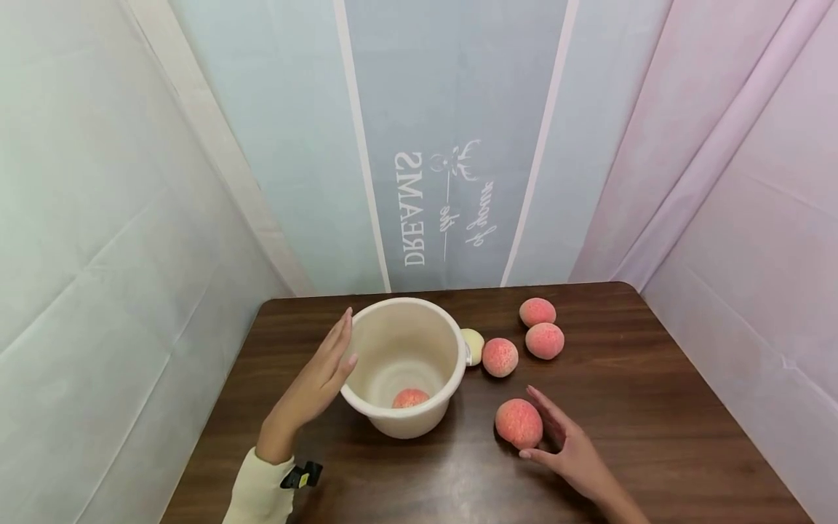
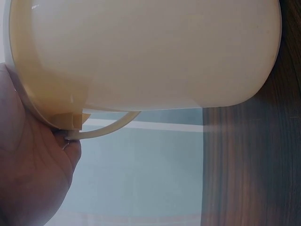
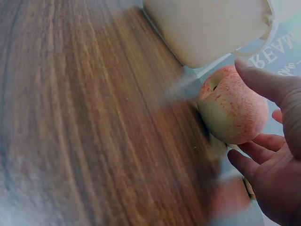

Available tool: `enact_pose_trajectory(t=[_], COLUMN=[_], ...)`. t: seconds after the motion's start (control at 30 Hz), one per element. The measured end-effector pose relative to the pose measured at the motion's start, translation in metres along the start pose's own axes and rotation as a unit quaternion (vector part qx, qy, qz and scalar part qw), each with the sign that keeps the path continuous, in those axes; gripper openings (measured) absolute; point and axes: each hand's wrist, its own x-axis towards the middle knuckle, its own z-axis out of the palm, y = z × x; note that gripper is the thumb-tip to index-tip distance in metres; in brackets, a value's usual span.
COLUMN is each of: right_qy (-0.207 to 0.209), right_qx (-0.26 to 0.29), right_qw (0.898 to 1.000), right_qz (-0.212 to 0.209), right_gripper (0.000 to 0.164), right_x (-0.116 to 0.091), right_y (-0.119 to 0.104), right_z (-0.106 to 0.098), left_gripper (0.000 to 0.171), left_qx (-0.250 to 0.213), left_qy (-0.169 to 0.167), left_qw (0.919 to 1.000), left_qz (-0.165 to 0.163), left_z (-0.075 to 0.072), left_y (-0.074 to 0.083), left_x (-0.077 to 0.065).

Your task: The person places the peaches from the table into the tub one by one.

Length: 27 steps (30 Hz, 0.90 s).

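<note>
A cream plastic bucket (image 1: 419, 422) stands upright on the table, and a pink peach (image 1: 410, 398) lies inside it. My left hand (image 1: 321, 378) is at the bucket's left rim, fingers straight; in the left wrist view the palm (image 2: 35, 165) lies against the rim beside the handle (image 2: 110, 127). To the right of the bucket, my right hand (image 1: 576, 451) spreads thumb and fingers around the near side of another peach (image 1: 519, 423) on the table. The right wrist view has the thumb (image 3: 263, 82) overlapping the top of that peach (image 3: 235, 108), the fingers below it.
A pale yellow round fruit (image 1: 473, 347) sits against the bucket's right side, with a peach (image 1: 500, 358) next to it. Two more peaches (image 1: 545, 340) lie farther back on the right. Hung cloth (image 1: 458, 87) borders the brown wooden table (image 1: 655, 407) at the back and sides.
</note>
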Motion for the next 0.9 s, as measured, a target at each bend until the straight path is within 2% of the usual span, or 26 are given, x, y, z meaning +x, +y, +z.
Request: enact_pose_trajectory(t=[0.27,0.6,0.9], right_qy=[0.0,0.004,0.022], right_qx=[-0.01,0.003,0.009], right_qw=[1.0,0.999,0.999], right_qz=[-0.003,0.033,0.038], right_gripper=[0.088,0.084,0.08], right_x=[-0.001,0.002,0.005], right_y=[0.005,0.009,0.007], right_z=[0.007,0.015,0.013], left_gripper=[0.067,0.067,0.065], left_qx=[0.001,0.003,0.002], left_qy=[0.004,0.007,0.02], left_qw=[1.0,1.0,0.9996], left_qz=[0.002,-0.004,0.018], left_z=[0.003,0.004,0.007], left_y=[-0.001,-0.002,-0.005], left_x=[-0.002,-0.008,-0.004])
